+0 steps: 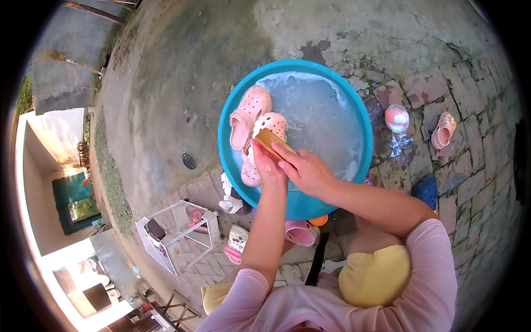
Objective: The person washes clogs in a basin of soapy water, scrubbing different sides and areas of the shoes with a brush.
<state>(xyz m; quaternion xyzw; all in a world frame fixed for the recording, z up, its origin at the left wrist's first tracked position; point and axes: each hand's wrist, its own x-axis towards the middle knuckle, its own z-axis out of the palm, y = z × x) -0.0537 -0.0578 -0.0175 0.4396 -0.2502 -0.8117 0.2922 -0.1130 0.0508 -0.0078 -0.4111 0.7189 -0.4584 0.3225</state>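
Wears smooth pale-pink sleeves [243,290]; has left hand [270,170] by perforated, rubbery clog [272,122], cannot tell its grip; clasps flat brown block [271,141], pointed lengthwise to upper left, in right hand [311,172] over round blue plastic basin [366,135].

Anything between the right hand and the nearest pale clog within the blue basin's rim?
Yes: the tan block in the right hand overlaps the pale clog in view, with the left hand close beside; nothing else visible intervenes.
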